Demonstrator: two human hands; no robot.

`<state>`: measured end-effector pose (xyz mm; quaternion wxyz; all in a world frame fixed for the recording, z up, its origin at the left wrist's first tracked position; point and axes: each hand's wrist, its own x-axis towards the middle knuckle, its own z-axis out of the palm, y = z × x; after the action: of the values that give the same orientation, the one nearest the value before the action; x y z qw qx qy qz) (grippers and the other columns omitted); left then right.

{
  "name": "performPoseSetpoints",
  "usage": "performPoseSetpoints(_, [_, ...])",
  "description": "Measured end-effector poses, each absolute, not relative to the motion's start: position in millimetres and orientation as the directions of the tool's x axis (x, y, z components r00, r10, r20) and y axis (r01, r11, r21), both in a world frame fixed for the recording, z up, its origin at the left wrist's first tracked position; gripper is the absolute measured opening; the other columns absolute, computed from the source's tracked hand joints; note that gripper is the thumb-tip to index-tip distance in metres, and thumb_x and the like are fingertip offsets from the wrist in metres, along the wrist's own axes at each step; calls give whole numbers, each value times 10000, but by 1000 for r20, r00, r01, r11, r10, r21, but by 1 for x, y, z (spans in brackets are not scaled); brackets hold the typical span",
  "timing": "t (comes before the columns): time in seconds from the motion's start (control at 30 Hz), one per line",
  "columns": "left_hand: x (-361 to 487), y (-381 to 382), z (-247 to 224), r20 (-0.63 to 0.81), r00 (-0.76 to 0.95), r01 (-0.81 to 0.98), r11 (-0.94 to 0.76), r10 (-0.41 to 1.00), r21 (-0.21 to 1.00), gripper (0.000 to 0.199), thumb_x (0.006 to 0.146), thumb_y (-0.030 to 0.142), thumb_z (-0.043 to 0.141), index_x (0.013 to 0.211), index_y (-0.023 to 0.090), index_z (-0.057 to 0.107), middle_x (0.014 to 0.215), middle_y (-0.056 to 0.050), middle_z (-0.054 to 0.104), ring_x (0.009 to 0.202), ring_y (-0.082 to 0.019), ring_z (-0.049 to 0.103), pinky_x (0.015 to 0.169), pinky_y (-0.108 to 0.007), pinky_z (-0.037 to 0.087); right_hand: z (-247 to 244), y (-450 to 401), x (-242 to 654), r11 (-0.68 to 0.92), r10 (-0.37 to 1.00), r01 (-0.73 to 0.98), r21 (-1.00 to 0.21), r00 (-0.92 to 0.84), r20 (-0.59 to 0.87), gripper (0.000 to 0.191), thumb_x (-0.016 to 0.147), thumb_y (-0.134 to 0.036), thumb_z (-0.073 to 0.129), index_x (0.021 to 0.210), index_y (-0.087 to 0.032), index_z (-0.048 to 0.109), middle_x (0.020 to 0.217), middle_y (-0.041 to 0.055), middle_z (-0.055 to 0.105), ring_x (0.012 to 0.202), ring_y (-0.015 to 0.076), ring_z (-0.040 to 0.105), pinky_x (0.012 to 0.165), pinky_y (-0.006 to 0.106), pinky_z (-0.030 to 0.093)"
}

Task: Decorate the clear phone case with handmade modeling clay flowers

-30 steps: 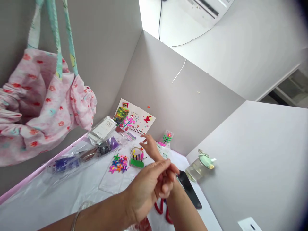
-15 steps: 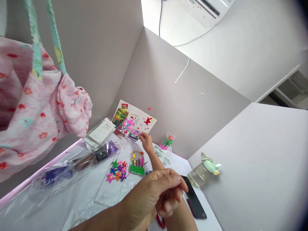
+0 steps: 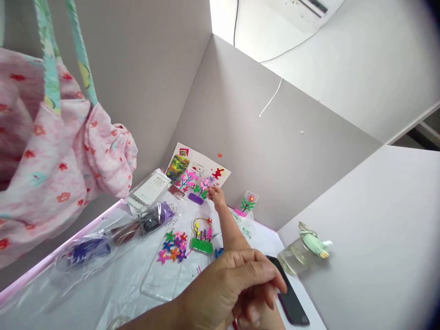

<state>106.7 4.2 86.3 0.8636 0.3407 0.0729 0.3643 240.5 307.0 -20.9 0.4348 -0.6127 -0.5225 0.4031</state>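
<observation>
In the foreground my left hand (image 3: 237,288) hangs over the table with its fingers curled inward. What lies inside the curl, if anything, is hidden. A bit of something red (image 3: 234,324) shows just below it. My right arm reaches forward beneath it. At the far end, my right hand (image 3: 216,196) pinches the right edge of a flower craft (image 3: 196,198) with pink blossoms, green leaves and a purple base, which stands upright. Closer to me lie a tulip craft (image 3: 202,245) with a green base and several colourful flowers (image 3: 174,247) on a clear plastic case (image 3: 156,279).
A decorated white sheet (image 3: 225,176) leans against the back wall. Plastic packets (image 3: 151,188) line the left edge, below a hanging pink floral cloth (image 3: 62,165). To the right are a red-flower craft (image 3: 248,201), a dark phone (image 3: 292,298) and a glass jar (image 3: 297,252).
The flower craft with the purple base now stands more upright, facing me. My right hand stays beside it. The whole view has shifted slightly; the left hand keeps its curled pose.
</observation>
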Motion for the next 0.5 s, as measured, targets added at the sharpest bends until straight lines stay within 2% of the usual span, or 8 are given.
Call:
performPoseSetpoints(0.2, [105, 1, 90, 131, 733, -579, 511, 668, 635, 413, 712, 544, 823, 729, 175, 638, 603, 55, 550, 383, -26, 337, 396, -276, 112, -12, 294, 232, -84, 985, 297, -951, 172, -33, 363, 1029, -362, 687, 1335, -172, 641, 1330, 110, 670, 1117, 259, 701, 937, 468, 619])
performPoseSetpoints(0.33, [106, -4, 93, 155, 704, -632, 510, 694, 583, 432, 698, 561, 843, 745, 175, 654, 591, 62, 530, 391, -31, 316, 399, -266, 115, 2, 262, 242, -29, 977, 306, -952, 209, 38, 336, 1032, -363, 683, 1304, -168, 651, 1282, 101, 685, 1064, 240, 711, 899, 439, 628])
performPoseSetpoints(0.43, [102, -4, 95, 118, 607, -706, 465, 786, 534, 457, 708, 556, 873, 828, 153, 694, 596, 72, 509, 451, -31, 324, 436, -224, 158, 23, 221, 257, 66, 971, 302, -951, 201, 131, 250, 1026, -385, 684, 1102, -147, 688, 1012, 41, 714, 800, 159, 686, 719, 317, 600])
performPoseSetpoints(0.5, [98, -2, 96, 91, 510, -764, 402, 855, 504, 427, 747, 507, 880, 882, 137, 715, 597, 86, 479, 491, -31, 341, 466, -185, 238, 43, 183, 265, 150, 961, 283, -947, 186, 207, 310, 966, -445, 713, 853, -161, 665, 738, -11, 650, 563, 111, 532, 545, 248, 459])
